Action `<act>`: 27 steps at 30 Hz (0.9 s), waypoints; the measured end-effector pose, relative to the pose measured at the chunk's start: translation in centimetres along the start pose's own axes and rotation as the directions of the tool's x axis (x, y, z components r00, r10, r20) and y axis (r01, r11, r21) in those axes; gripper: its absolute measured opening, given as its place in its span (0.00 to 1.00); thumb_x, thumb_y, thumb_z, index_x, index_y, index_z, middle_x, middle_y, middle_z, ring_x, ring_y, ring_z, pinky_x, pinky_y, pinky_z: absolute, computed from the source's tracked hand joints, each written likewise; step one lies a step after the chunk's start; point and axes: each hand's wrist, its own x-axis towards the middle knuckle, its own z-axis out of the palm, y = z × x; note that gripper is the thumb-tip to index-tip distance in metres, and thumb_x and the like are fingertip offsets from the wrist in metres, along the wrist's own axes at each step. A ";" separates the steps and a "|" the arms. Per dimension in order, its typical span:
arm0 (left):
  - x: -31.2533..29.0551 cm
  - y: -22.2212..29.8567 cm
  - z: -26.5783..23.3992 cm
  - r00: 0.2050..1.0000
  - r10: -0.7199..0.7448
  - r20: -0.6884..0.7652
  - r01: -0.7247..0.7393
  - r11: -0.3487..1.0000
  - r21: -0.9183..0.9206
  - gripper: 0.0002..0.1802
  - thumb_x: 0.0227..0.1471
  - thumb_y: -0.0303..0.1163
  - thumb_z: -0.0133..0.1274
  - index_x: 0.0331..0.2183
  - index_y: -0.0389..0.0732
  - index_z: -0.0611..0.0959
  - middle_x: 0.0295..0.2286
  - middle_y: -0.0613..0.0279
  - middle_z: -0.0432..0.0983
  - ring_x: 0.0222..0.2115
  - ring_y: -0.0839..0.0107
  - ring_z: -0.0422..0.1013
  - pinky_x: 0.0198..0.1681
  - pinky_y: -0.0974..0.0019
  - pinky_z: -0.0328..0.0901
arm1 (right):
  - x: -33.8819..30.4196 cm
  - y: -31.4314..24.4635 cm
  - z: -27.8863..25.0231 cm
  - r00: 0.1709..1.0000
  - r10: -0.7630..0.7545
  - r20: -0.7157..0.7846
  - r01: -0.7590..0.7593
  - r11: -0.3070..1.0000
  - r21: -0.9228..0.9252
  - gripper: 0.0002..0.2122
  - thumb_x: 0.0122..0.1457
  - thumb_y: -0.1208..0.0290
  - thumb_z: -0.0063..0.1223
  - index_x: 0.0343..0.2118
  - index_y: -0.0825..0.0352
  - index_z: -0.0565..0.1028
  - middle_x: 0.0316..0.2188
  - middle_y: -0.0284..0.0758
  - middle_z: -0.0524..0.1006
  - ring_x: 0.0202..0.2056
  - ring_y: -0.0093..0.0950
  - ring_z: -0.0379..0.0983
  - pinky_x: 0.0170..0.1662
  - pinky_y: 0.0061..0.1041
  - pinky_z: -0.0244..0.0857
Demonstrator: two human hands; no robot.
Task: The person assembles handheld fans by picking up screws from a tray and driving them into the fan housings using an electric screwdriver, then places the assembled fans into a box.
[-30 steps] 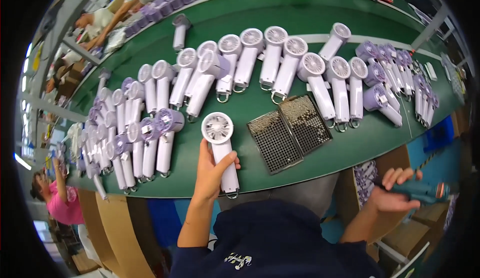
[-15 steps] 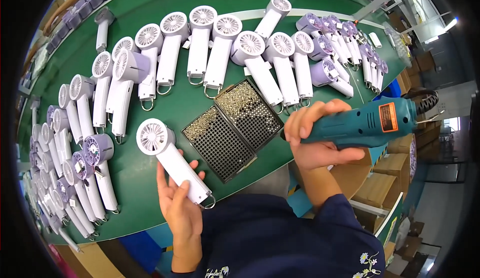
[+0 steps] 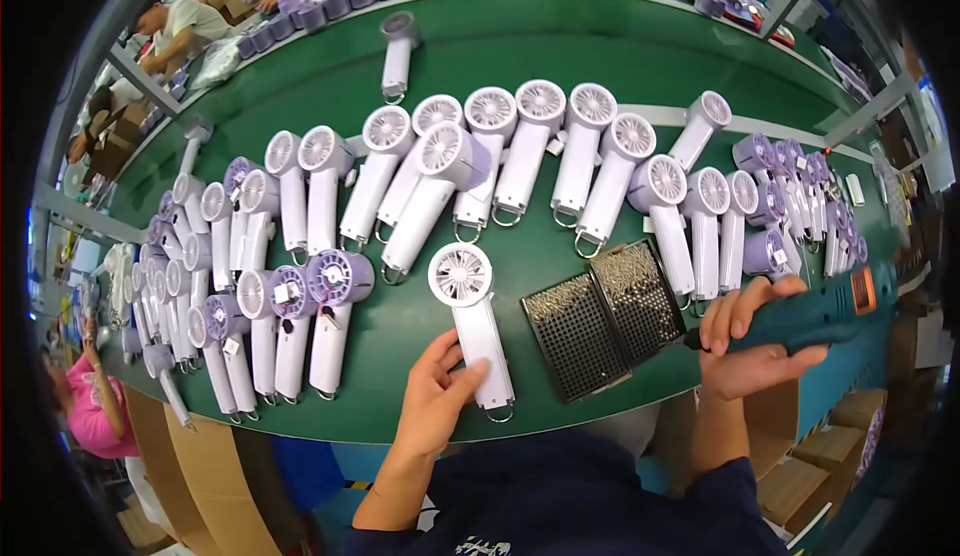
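My left hand (image 3: 432, 396) grips the handle of a white handheld fan (image 3: 480, 348), thumb on its front and fingers behind. The fan's round grille faces up, and a metal loop hangs from the handle's lower end. Right of it lie two black perforated screw trays, a nearer tray (image 3: 590, 361) and a farther tray (image 3: 655, 321), with small metal screws (image 3: 630, 266) heaped at their far ends. My right hand (image 3: 748, 341) is closed around a teal electric screwdriver (image 3: 822, 311). Its dark tip points left, beside the farther tray's right edge.
White fans (image 3: 540, 146) stretch in an arc across the green table (image 3: 420, 386). Fans with open purple heads (image 3: 335, 276) lie at left, and more purple-headed fans (image 3: 765, 201) at far right. Co-workers sit beyond the far edge; a person in pink (image 3: 95, 411) is at left.
The view has swung left, so the table's contents appear farther right. The held fan now points more straight away from me. Both hands keep their holds.
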 end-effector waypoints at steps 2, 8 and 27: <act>0.3 0.2 -0.8 1.000 0.008 -0.008 -0.008 0.998 0.067 0.27 0.55 0.25 0.53 0.55 0.31 0.65 0.42 0.52 0.75 0.40 0.69 0.75 0.40 0.67 0.71 | 0.7 -0.1 1.2 0.998 0.051 -0.040 -0.049 0.997 0.052 0.38 0.51 0.26 0.36 0.46 0.63 0.63 0.17 0.31 0.63 0.11 0.22 0.58 0.13 0.21 0.57; 2.1 0.4 -0.4 0.998 -0.044 0.053 0.041 0.998 0.047 0.26 0.56 0.26 0.53 0.54 0.31 0.66 0.40 0.54 0.77 0.35 0.76 0.74 0.35 0.72 0.70 | 1.5 0.2 2.8 0.920 -0.373 0.123 0.363 0.927 0.093 0.36 0.52 0.29 0.40 0.47 0.63 0.66 0.17 0.30 0.61 0.12 0.21 0.56 0.14 0.22 0.54; 1.7 0.4 0.6 0.944 0.321 -0.075 -0.220 0.782 0.583 0.26 0.49 0.26 0.61 0.49 0.26 0.73 0.30 0.56 0.76 0.26 0.77 0.73 0.22 0.75 0.69 | -4.1 -15.2 -7.0 0.861 -0.483 0.157 0.508 0.823 -0.256 0.45 0.43 0.23 0.43 0.48 0.64 0.65 0.19 0.34 0.66 0.15 0.25 0.59 0.15 0.24 0.56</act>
